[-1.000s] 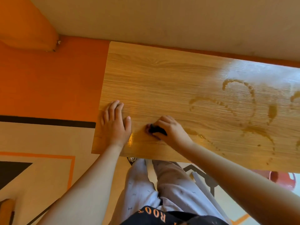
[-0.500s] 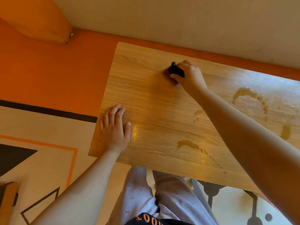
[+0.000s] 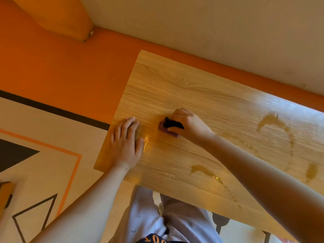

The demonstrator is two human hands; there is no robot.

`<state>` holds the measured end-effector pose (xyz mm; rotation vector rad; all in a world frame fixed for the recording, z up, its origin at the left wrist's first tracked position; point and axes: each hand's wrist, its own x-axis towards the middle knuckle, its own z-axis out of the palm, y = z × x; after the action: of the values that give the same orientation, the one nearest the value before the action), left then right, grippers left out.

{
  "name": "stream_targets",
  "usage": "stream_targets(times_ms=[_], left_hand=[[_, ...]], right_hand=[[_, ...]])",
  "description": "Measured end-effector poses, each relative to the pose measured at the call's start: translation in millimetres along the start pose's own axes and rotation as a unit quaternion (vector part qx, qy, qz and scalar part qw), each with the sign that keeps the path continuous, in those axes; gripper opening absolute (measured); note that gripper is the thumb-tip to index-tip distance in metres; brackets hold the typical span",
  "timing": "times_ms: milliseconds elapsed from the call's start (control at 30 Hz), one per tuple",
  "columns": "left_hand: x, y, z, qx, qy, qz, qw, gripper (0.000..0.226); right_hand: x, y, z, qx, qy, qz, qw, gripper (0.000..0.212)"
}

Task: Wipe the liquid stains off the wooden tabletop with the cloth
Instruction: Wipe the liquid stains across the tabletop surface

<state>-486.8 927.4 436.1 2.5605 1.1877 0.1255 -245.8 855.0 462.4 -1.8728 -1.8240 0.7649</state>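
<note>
- The wooden table (image 3: pixel 192 95) is mid-wipe: its left end looks clean, while brown liquid stains (image 3: pixel 268 120) lie along the near edge and further right.
- The left hand (image 3: pixel 125 146) lies flat, fingers straight, bracing the table's left end.
- The right hand (image 3: pixel 190 124) curls round the small dark cloth (image 3: pixel 168 126), pressing it to the wood just beside the left hand; the next stroke likely needs to travel right, onto the stains.
- Orange lettering (image 3: pixel 157 240) on the person's dark garment is cut off, unreadable.

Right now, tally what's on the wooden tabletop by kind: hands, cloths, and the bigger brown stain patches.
hands: 2, left hand flat, right hand gripping the cloth
cloth: 1
brown stain patches: 3, not counting faint trails
total: 6
</note>
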Motion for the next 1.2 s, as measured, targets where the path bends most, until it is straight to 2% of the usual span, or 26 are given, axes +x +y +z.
stream_targets(times_ms=[100,233,433,633,700,833,933,1067,1200], left_hand=[[0,0,0,-0.002,0.003,-0.001,1.0,0.051],[1,0,0,0.007,0.004,0.0,1.0,0.051],[0,0,0,0.008,0.003,-0.003,1.0,0.052],[1,1,-2,0.0,0.001,-0.007,1.0,0.052],[1,1,-1,0.0,0.001,-0.006,1.0,0.052],[1,1,-2,0.002,0.007,-0.001,1.0,0.051],[0,1,-2,0.004,0.008,-0.003,1.0,0.051],[0,1,-1,0.009,-0.003,-0.005,1.0,0.052],[-1,1,-1,0.012,-0.005,-0.006,1.0,0.053]], right_hand=[[32,26,-32,-0.025,0.067,0.041,0.997,0.023],[68,65,-73,-0.034,0.164,0.18,0.969,0.029],[53,99,-93,0.008,0.297,0.363,0.883,0.03],[11,85,-79,0.01,0.389,0.446,0.806,0.02],[26,70,-69,0.006,0.384,0.437,0.814,0.023],[68,28,-39,0.036,0.323,0.325,0.888,0.018],[80,15,-26,0.043,0.288,0.293,0.911,0.016],[52,38,-41,0.041,0.32,0.326,0.889,0.019],[-8,80,-74,0.006,0.366,0.408,0.836,0.025]])
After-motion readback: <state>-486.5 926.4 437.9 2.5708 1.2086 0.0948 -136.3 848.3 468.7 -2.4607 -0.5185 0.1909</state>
